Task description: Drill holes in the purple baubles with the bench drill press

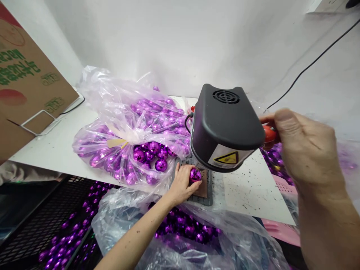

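Observation:
My left hand is closed around a shiny purple mirrored ball, resting at the brown pad on the grey base plate. Above it stands a black press machine with a fan grille on top and a yellow warning label. On the machine's right side, my right hand grips the red handle knob, its fingers partly hidden behind the machine. Just left of the base, a clear plastic bag lies with many more purple balls in and spilling from it.
In front of the table edge hangs another clear bag holding purple balls. A black mesh crate with purple balls is at lower left. A cardboard box stands at left. Pink baskets sit at right. Dark flecks dot the white tabletop.

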### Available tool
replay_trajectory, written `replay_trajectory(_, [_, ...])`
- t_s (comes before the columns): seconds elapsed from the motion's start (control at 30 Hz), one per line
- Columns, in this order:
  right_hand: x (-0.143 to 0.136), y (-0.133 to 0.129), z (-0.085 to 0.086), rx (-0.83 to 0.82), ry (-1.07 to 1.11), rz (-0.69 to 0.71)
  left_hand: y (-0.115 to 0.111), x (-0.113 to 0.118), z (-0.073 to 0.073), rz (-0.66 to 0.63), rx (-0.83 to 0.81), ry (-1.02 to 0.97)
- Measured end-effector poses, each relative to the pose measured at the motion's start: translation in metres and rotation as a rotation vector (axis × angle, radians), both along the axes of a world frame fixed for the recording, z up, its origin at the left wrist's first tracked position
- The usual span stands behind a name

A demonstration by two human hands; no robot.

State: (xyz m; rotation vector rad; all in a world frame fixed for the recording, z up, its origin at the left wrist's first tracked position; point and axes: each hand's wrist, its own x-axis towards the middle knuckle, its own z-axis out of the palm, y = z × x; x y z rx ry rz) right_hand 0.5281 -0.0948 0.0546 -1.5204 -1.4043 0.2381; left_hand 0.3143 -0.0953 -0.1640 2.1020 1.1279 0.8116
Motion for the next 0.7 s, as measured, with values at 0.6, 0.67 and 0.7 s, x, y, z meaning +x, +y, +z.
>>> replay_trajectory(0.6, [-0.021,-0.025,-0.005,0.015,-0.357,-0.101,0.0,0.002,-0.006,0.021,0.061,-0.038])
replay_trajectory(0.67, [-0.025,-0.041,-0.017,0.109,-0.448,-0.096,0.0,0.002,-0.006,0.015,0.057,-0.05])
replay_trajectory(0.7, [-0.028,-0.049,-0.024,0.163,-0.501,-0.092,0.0,0.002,-0.006,0.012,0.054,-0.055])
